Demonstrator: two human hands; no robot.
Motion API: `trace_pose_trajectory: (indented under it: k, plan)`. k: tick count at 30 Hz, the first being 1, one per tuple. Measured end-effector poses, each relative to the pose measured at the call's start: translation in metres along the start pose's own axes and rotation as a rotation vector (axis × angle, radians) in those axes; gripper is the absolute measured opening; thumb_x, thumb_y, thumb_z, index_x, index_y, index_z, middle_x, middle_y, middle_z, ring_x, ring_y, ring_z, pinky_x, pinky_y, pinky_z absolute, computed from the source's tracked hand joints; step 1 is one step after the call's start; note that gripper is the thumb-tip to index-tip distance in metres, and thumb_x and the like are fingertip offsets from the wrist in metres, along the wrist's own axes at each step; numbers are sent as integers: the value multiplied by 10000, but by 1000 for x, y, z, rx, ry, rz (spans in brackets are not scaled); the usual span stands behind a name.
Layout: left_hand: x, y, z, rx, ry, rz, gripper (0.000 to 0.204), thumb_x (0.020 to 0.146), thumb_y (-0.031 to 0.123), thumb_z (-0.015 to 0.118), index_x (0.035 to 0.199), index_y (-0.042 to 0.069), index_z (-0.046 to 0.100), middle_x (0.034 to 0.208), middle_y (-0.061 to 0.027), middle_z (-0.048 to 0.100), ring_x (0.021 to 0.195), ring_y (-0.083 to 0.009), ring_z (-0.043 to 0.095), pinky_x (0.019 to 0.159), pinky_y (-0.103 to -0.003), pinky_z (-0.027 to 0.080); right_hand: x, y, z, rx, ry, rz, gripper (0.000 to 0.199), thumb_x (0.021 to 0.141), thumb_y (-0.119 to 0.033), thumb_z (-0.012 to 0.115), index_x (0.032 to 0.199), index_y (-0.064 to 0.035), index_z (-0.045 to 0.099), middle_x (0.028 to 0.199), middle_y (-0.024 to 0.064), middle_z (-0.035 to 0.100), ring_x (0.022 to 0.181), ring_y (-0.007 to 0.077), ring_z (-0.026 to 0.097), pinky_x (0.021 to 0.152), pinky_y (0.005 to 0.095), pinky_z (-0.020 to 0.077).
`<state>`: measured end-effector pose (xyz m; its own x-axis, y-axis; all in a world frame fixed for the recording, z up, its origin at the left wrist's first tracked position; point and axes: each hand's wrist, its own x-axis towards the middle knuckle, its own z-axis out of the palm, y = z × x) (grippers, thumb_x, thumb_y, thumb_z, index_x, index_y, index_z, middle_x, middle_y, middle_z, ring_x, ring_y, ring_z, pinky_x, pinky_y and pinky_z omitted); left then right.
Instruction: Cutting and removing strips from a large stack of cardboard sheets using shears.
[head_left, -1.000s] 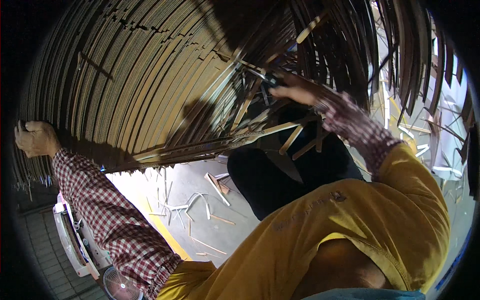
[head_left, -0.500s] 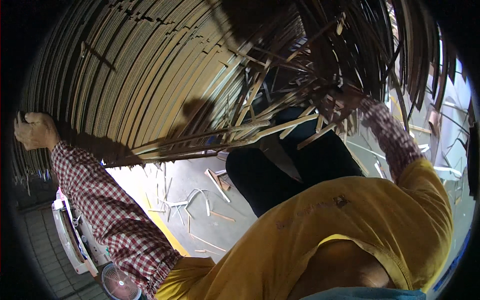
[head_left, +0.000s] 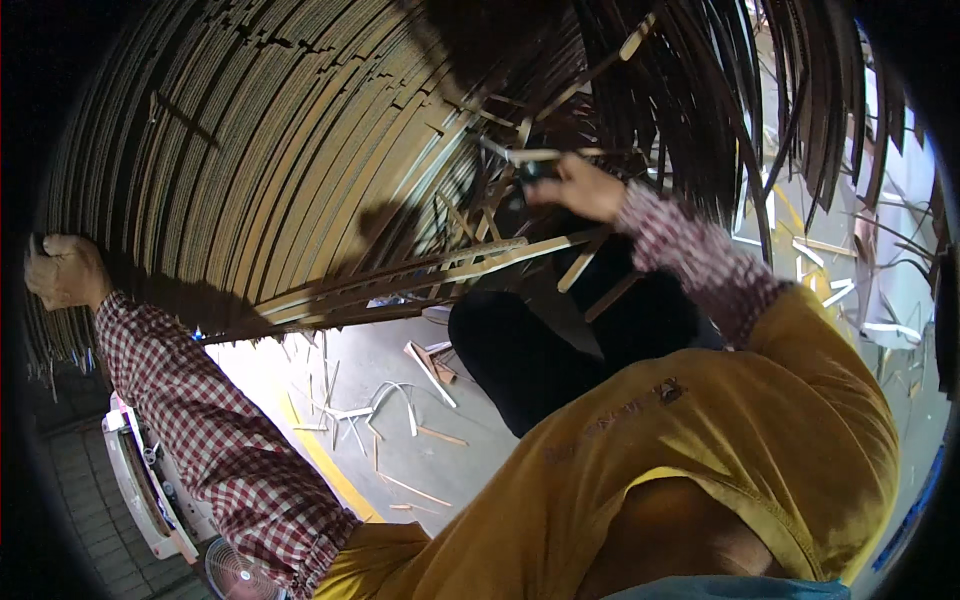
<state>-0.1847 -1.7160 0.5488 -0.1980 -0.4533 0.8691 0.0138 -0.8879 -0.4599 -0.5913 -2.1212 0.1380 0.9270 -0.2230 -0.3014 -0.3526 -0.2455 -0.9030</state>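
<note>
A tall stack of brown cardboard sheets (head_left: 290, 170) with fluted edges fills the upper left. At its far left edge my left hand (head_left: 68, 272) is closed, fingers curled against the sheets. My right hand (head_left: 590, 190) is at the stack's ragged right side, blurred at the fingertips, with fingers apart. Just above those fingers lies a thin pale strip (head_left: 545, 155); whether they touch is unclear. Loose cardboard strips (head_left: 490, 262) stick out below the hand, over my dark-trousered legs. Both forearms wear red-and-white checked sleeves.
Long dark cardboard strips (head_left: 730, 110) hang at the upper right. Cardboard scraps (head_left: 430, 375) litter the grey floor (head_left: 470, 455), which has a yellow line (head_left: 335, 465). A fan (head_left: 235, 572) and a white machine-like object (head_left: 145, 490) stand at lower left.
My right hand has moved left and upward, out of the tangle of strips, and some strips around it have shifted or gone from view. My left hand stays at the stack's edge.
</note>
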Motion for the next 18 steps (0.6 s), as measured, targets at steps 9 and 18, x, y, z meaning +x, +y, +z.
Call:
trace_pose_trajectory:
  k: [9,18]
  plan:
    - [4,11,-14,-101,14,-45,402,802,297,358,1040,70,590,1156,-115,522,1094,-278,453,827,-498,322,87,38,20,-166,290,-353,460,798,-384,518,1029,14,521,944,163,587,873,212,559,783,357,421]
    - [-1,0,-3,-12,47,26,350,809,290,388,1016,107,603,1139,-66,535,1075,-266,465,825,-482,339,37,190,-83,-482,86,-101,393,810,-244,548,1122,-13,482,1094,184,513,940,261,532,850,354,417]
